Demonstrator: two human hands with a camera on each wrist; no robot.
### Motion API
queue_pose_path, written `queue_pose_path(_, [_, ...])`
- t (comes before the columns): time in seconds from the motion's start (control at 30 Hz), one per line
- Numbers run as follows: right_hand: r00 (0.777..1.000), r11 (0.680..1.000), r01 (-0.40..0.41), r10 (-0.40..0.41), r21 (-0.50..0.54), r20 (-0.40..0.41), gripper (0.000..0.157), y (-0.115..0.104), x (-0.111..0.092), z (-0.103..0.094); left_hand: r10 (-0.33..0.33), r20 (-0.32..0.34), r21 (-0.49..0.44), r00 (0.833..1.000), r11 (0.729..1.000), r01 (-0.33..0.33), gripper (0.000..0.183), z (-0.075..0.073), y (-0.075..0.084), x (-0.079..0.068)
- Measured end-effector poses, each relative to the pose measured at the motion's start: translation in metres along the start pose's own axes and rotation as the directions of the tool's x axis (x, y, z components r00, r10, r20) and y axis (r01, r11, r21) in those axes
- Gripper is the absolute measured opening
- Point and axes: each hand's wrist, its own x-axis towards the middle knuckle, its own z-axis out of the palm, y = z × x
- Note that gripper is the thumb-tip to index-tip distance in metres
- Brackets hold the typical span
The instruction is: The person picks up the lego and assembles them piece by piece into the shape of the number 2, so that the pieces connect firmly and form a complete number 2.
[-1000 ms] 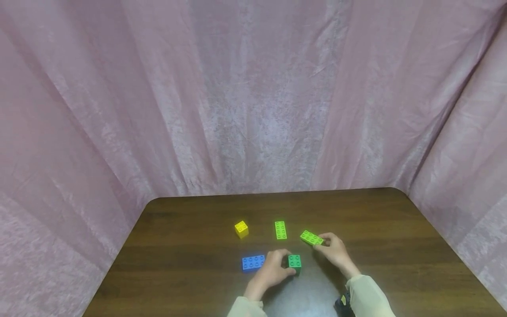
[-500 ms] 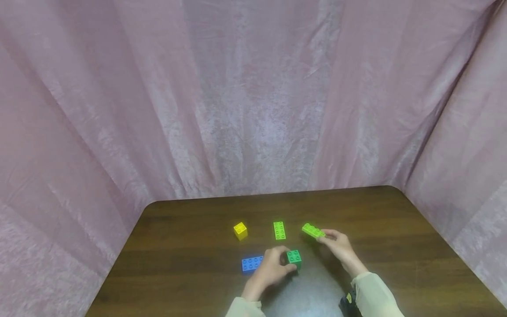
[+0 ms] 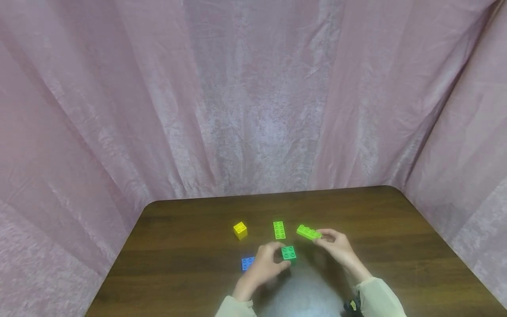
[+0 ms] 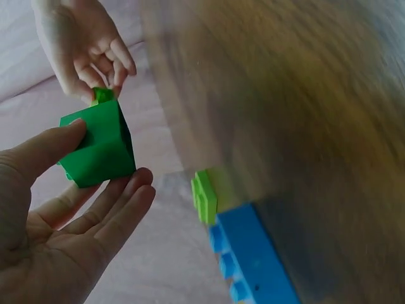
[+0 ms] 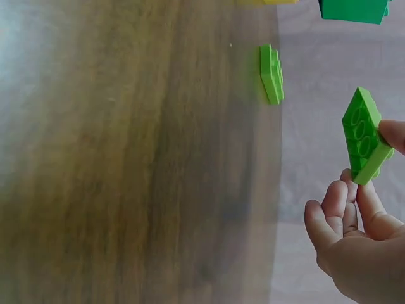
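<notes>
Between thumb and fingers, my left hand (image 3: 264, 264) pinches a square green building brick (image 3: 288, 252), lifted off the table, as the left wrist view (image 4: 104, 142) also shows. My right hand (image 3: 337, 247) holds one end of a thin lime-green brick (image 3: 308, 232) with two rows of studs. In the right wrist view the lime brick's hollow underside (image 5: 361, 136) faces the camera, clear of the tabletop. A blue brick (image 3: 247, 263) lies on the table, partly hidden behind my left hand.
A second flat lime-green brick (image 3: 279, 230) lies on the brown wooden table (image 3: 178, 246), beyond the green brick. To its left stands a yellow brick (image 3: 240, 230). Pink curtains (image 3: 253, 110) hang behind the table.
Both bricks have risen off the table. Over the last half second the left hand has shifted left with the green brick, covering more of the blue one; the lime brick has also moved slightly left.
</notes>
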Motion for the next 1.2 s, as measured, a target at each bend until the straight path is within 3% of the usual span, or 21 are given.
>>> queue_pose_path(0.4, [0.997,0.997,0.070,-0.070,-0.018,0.021,0.043,-0.013,-0.019,-0.007,0.061,-0.036,-0.012,0.997,0.998,-0.062,0.040,-0.027,-0.003,-0.007])
queue_pose_path(0.7, [0.982,0.990,0.143,-0.143,0.006,0.120,0.044,-0.017,-0.036,-0.008,0.065,-0.085,-0.013,0.994,0.998,-0.067,0.036,-0.043,-0.008,-0.020])
queue_pose_path(0.97, [0.942,0.971,0.235,-0.237,0.039,0.238,0.045,-0.016,-0.045,0.006,0.045,-0.097,-0.073,0.994,0.996,-0.052,0.033,-0.054,-0.010,-0.037])
queue_pose_path(1.2, [0.906,0.941,0.334,-0.304,-0.055,0.294,0.040,-0.009,-0.055,0.021,0.019,-0.050,-0.080,0.999,0.997,-0.023,0.038,-0.058,-0.012,-0.045])
